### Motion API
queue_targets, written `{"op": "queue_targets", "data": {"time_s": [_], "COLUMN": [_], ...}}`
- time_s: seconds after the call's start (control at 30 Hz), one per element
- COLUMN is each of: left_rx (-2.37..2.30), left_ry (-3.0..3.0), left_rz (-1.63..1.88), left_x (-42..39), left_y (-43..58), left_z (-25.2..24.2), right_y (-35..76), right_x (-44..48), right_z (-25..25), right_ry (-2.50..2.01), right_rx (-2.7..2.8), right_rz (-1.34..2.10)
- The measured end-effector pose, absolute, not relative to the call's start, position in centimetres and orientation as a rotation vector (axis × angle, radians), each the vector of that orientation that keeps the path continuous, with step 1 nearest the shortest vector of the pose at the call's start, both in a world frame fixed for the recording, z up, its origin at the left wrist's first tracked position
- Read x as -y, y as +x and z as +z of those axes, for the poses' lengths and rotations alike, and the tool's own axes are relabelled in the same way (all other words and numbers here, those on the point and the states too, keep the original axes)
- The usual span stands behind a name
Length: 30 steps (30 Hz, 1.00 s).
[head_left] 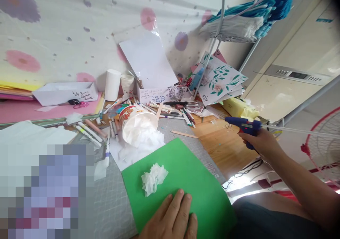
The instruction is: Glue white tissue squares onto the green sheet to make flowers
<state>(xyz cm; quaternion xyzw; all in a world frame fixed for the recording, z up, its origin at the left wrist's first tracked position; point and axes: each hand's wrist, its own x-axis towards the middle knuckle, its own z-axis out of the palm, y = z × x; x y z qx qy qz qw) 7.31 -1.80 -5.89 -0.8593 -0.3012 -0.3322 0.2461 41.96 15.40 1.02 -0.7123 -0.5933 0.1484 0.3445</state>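
My left hand (pixel 172 217) lies with its fingers stretched out on a green sheet (pixel 202 182), at the lower middle of the view. Just beyond the fingertips, a crumpled clump of white tissue paper (pixel 154 178) sits on the sheet. Off to the right, my right hand (pixel 259 140) is wrapped round a blue hot glue gun (pixel 243 123), held up above the table's right side. Its nozzle points left, and a glue stick (pixel 289 128) sticks out behind it. Past the sheet, a paper tub (pixel 139 125) lies tipped on its side, with white tissue pieces (pixel 146 134) spilling out.
A grey cutting mat (pixel 111 196) lies beneath the sheet. Scattered markers (pixel 90 134), a wooden stick (pixel 184 134), paper cups (pixel 127 85) and a white box (pixel 66 94) stand or lie behind. Cables (pixel 244 171) hang at the table's right edge. A red fan (pixel 318 143) stands at right.
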Motion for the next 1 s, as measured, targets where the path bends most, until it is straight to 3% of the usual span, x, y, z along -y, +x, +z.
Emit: {"op": "queue_targets", "data": {"time_s": [0.17,0.23,0.43,0.8,1.0], "left_rx": [0.92,0.929,0.887,0.963,0.975], "left_ry": [-2.491,-2.521,-2.601,-2.771,-2.536], "left_rz": [-0.855,-0.847,-0.755,-0.685,-1.008], "left_x": [2.6,2.6,2.2,2.7,3.1], "left_y": [7.4,7.3,6.8,6.1,6.7], "left_z": [-4.0,-3.6,-3.5,-2.7,-5.0], "right_y": [35.0,31.8,27.7,27.5,27.6], "right_x": [-11.2,-10.1,-9.4,-9.2,-8.7], "right_z": [2.5,2.9,2.9,1.8,1.5], "right_ry": [-1.604,-1.352,-0.935,-0.808,-0.794], "right_rx": [1.764,2.232,2.67,2.873,2.773], "right_rz": [0.769,0.96,1.108,0.962,0.917]}}
